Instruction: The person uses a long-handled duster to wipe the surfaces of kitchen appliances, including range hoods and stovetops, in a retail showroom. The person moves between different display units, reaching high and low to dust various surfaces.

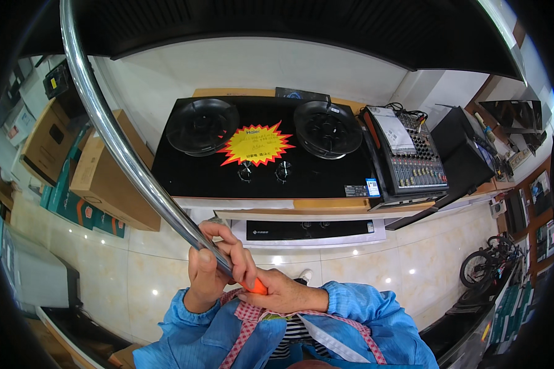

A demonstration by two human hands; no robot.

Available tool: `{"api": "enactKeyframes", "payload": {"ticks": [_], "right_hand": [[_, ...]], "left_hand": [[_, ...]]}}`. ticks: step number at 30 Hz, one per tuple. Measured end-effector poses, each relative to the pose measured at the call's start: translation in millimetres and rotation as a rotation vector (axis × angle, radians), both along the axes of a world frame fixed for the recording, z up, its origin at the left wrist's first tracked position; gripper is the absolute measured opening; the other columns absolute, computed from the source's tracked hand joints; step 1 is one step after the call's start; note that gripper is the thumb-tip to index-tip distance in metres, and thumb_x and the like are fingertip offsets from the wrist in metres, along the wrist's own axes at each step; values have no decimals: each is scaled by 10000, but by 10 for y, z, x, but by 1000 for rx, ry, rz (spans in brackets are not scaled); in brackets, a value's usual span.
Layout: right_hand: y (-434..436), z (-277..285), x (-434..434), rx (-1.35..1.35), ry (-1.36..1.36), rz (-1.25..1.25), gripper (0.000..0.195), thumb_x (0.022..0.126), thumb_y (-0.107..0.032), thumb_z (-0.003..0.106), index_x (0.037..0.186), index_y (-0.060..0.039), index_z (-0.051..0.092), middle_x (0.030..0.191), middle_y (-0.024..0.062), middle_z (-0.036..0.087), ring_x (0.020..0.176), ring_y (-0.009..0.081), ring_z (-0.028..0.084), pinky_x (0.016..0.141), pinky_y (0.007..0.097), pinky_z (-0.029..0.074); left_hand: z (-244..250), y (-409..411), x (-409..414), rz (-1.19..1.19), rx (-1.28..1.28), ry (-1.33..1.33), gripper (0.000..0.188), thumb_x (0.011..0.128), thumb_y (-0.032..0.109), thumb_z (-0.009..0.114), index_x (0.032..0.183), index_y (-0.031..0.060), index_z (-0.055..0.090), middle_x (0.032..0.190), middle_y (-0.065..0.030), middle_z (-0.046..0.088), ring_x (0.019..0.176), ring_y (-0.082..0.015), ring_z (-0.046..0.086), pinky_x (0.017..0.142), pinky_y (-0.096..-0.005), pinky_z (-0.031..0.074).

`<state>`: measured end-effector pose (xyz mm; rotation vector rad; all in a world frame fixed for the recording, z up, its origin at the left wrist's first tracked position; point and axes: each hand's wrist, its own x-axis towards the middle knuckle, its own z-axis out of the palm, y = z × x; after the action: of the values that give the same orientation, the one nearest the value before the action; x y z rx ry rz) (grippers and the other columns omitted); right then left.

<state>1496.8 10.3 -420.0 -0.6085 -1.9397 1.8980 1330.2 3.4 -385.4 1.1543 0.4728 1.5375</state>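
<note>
A long shiny metal pole [138,173] with an orange end [258,287] runs from the upper left down to my chest. My left hand [219,260] wraps its fingers around the pole just above the orange end. My right hand [284,291] is closed on the orange end, close beside the left. Beyond my hands lies a black glass gas hob [212,177] with two round burners and two knobs. A yellow and red starburst price card [258,144] with writing rests on it. The pole's far end is out of view.
An audio mixer [418,168] with papers on it stands right of the hob. Cardboard boxes [115,184] stand at the left. A black range hood [267,23] hangs above. Another hob [309,230] sits on a lower shelf. A bicycle [482,265] is at the far right.
</note>
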Motion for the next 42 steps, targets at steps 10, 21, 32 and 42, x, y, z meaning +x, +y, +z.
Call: {"api": "enactKeyframes", "payload": {"ticks": [10, 21, 32, 42], "right_hand": [[1, -33, -10, 25, 28, -38, 295, 901, -197, 628, 1103, -30, 491, 827, 142, 618, 738, 245, 631, 693, 348, 486], [2, -2, -8, -15, 10, -23, 265, 908, -197, 624, 1091, -50, 500, 844, 134, 620, 757, 224, 630, 709, 337, 488], [4, -15, -16, -26, -3, -7, 271, 914, -206, 625, 1095, -48, 498, 876, 133, 621, 781, 223, 628, 728, 337, 488], [1, 7, -23, -15, 0, -17, 263, 913, -199, 627, 1083, -45, 498, 886, 139, 622, 790, 228, 627, 737, 340, 489]], "left_hand": [[-11, 33, -5, -12, 17, 5, 486, 999, 516, 379, 1107, 46, 319, 542, -105, 477, 431, -226, 537, 416, -294, 460], [-20, -9, -46, -38, -50, -12, 536, 975, 540, 424, 1127, 36, 323, 575, -102, 480, 498, -234, 564, 458, -302, 459], [-19, -10, -57, -34, -46, -7, 530, 978, 535, 421, 1127, 36, 325, 574, -103, 478, 500, -232, 561, 462, -302, 456], [-5, 12, -28, -8, -1, 17, 490, 998, 523, 375, 1105, 47, 324, 534, -108, 466, 422, -219, 515, 409, -292, 434]]}}
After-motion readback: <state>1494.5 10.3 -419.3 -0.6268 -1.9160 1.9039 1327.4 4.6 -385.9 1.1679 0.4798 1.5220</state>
